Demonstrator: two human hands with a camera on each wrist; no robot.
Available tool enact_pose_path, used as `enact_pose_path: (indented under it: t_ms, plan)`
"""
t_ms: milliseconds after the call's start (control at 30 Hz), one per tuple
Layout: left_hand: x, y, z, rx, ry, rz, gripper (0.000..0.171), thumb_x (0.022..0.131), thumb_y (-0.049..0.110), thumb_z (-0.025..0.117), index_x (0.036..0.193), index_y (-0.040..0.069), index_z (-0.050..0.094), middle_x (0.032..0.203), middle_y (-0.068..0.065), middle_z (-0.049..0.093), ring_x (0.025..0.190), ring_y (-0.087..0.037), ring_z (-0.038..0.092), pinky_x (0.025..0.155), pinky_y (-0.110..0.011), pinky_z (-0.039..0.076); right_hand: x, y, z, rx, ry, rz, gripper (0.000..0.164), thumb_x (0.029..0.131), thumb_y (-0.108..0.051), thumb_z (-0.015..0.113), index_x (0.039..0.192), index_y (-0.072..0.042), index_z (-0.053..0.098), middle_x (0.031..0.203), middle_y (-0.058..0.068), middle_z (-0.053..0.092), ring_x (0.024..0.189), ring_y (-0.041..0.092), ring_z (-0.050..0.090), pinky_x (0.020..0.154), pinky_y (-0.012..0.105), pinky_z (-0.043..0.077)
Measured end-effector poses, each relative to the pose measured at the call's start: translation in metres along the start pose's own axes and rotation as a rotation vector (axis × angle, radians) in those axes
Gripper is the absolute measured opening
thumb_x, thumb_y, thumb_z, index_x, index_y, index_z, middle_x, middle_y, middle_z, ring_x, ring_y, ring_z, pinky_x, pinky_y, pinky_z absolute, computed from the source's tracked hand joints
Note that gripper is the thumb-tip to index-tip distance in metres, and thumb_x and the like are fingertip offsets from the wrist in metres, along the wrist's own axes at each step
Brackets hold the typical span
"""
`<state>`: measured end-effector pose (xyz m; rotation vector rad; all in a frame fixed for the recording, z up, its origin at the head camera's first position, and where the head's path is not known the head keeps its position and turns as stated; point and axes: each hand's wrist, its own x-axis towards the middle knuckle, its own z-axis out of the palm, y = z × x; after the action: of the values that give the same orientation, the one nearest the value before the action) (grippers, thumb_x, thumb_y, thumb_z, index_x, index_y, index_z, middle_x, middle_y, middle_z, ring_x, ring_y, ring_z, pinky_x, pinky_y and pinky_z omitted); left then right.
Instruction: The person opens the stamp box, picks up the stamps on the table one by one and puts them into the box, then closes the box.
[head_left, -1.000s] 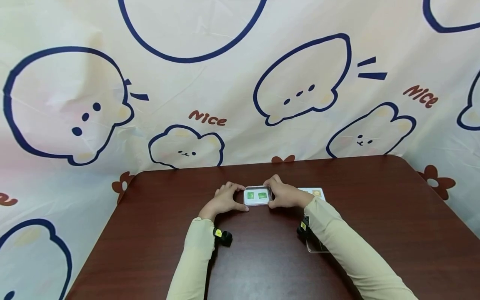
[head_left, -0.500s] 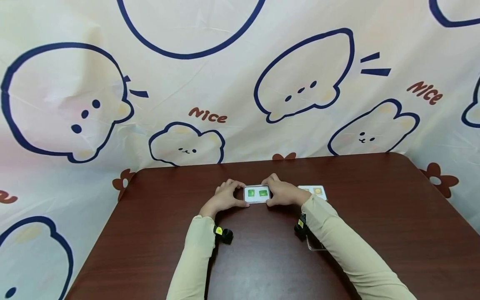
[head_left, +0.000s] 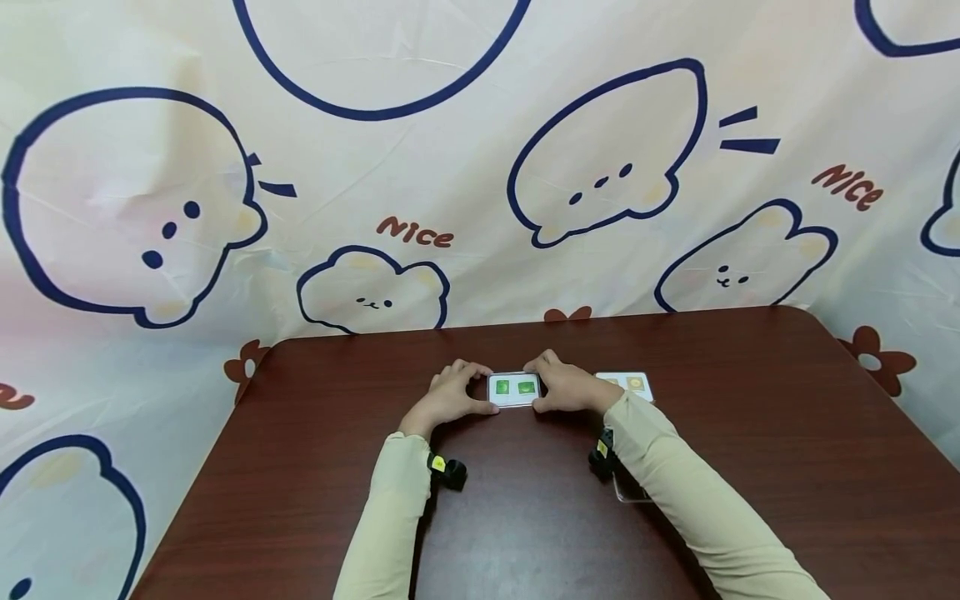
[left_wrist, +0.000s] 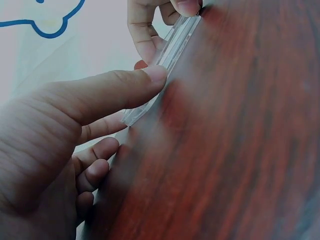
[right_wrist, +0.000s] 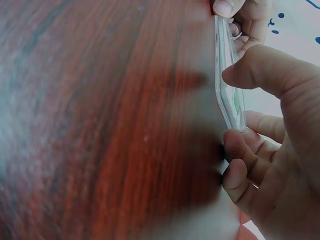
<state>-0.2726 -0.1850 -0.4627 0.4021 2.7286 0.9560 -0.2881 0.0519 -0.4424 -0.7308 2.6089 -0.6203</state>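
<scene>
A clear plastic case (head_left: 513, 402) lies low over the table, with a white card (head_left: 513, 389) in it that bears two green pictures. My left hand (head_left: 450, 396) grips its left end between thumb and fingers. At the opposite end my right hand (head_left: 567, 387) pinches the case the same way. The left wrist view shows the edge of the clear case (left_wrist: 175, 52) under my thumb, close to the wood. From the right wrist, the case (right_wrist: 223, 95) appears edge-on, the thumb along its near side.
Beyond my right wrist lies another white card (head_left: 639, 384) with yellowish pictures, partly hidden by the hand. A clear plastic piece (head_left: 628, 492) shows beside the right forearm, mostly covered by the sleeve. The brown table (head_left: 322, 467) ends at a patterned cloth backdrop (head_left: 480, 283).
One second ago a dark strip showed along the case's far edge; now the card fills the case. My right hand has shifted slightly left. Little differs from half a second ago.
</scene>
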Motion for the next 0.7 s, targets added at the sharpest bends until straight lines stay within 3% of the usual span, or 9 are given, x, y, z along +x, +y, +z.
enact_pose_path:
  t_ms: [567, 700]
  plan:
    - [0.0012, -0.0003, -0.0001, 0.012, -0.002, 0.000, 0.056, 0.076, 0.037, 0.081, 0.126, 0.023, 0.058, 0.121, -0.005, 0.050, 0.109, -0.023, 0.043, 0.097, -0.044, 0.029, -0.0018, 0.0043, -0.0011, 0.058, -0.009, 0.004, 0.062, 0.087, -0.024, 0.068, 0.142, -0.008, 0.044, 0.138, 0.015, 0.039, 0.108, 0.022, 0.053, 0.094, 0.039, 0.043]
    - [0.0011, 0.0001, 0.0000, 0.015, -0.005, -0.007, 0.056, 0.076, 0.037, 0.081, 0.126, 0.023, 0.058, 0.121, -0.005, 0.050, 0.109, -0.023, 0.043, 0.097, -0.044, 0.029, -0.0027, 0.0041, -0.0010, 0.067, -0.006, -0.011, 0.062, 0.087, -0.023, 0.069, 0.141, -0.007, 0.044, 0.136, 0.015, 0.039, 0.104, 0.021, 0.054, 0.093, 0.038, 0.044]
